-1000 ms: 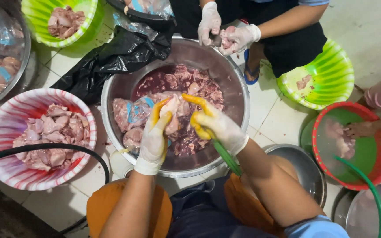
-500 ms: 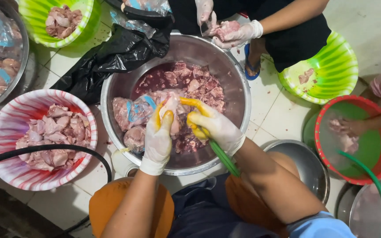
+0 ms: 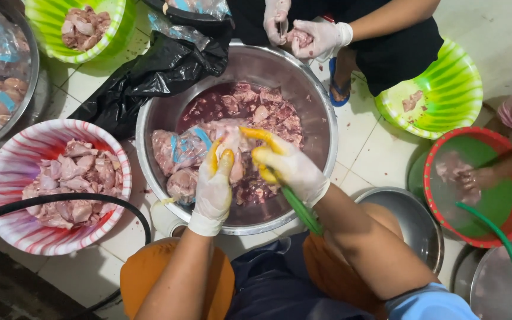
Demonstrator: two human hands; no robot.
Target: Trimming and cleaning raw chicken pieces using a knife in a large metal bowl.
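Down over the big steel basin [image 3: 321,118], both gloved hands at work. Left hand [image 3: 216,184] in a white glove with yellow fingertips, grip closed on a pale piece of raw meat [image 3: 232,155] held just above the basin's contents. Right hand [image 3: 288,167], gloved the same way, curled shut around the near side of that same piece, fingers touching the left hand's. Green hose [image 3: 298,207] running under the right wrist toward the near edge. Inside the basin: dark reddish liquid, more meat pieces, and a clear plastic bag with blue print [image 3: 182,148] left of the hands. Black plastic bag [image 3: 149,74] draped over the far-left rim. On the tiled floor [image 3: 362,142], left, a red-and-white striped bowl [image 3: 7,172] heaped with pale meat, a black hose [image 3: 60,198] crossing its near side. Far left, a green bowl [image 3: 51,24] with more meat. Far side, another person's gloved hands [image 3: 309,35] holding a small piece. Right, a green basket [image 3: 451,95] and a red-rimmed tub [image 3: 505,231], a third person's hand [image 3: 481,178] inside the tub.
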